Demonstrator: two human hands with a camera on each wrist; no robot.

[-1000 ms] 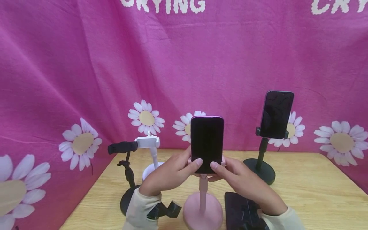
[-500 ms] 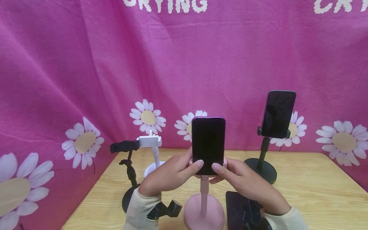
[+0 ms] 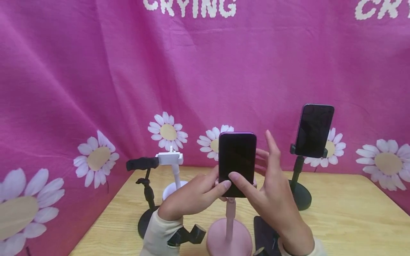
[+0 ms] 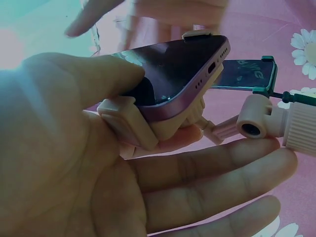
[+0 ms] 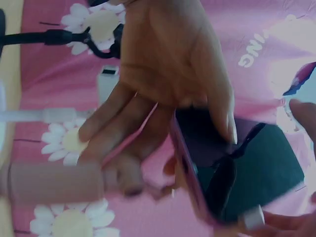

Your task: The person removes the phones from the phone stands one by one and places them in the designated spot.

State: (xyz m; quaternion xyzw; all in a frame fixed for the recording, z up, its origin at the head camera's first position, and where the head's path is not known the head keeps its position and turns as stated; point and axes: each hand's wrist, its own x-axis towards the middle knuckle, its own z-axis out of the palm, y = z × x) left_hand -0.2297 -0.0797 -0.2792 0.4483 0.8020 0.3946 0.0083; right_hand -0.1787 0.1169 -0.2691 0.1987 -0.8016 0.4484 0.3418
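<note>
A purple-edged smartphone (image 3: 237, 163) with a dark screen sits upright in the clamp of a pink phone stand (image 3: 229, 233). My left hand (image 3: 195, 193) pinches the phone and clamp at the lower left, thumb on the screen. In the left wrist view its index finger passes behind the pink clamp (image 4: 131, 121), while the other fingers stretch out below. At the other side, my right hand (image 3: 272, 192) touches the lower screen with its thumb; its fingers are raised and spread, away from the phone's edge. The right wrist view shows mostly the left hand (image 5: 173, 59).
Left of the pink stand are a black phone stand (image 3: 148, 199) and a white phone stand (image 3: 175, 174). A black stand (image 3: 298, 177) at the right bears another phone (image 3: 315, 130). A dark flat object (image 3: 264, 231) lies under the right forearm on the wooden table (image 3: 352, 213).
My right hand has loosened from the phone's side, its fingers lifting up and outward while the thumb stays near the screen. The left hand keeps its grip. The head view has shifted slightly.
</note>
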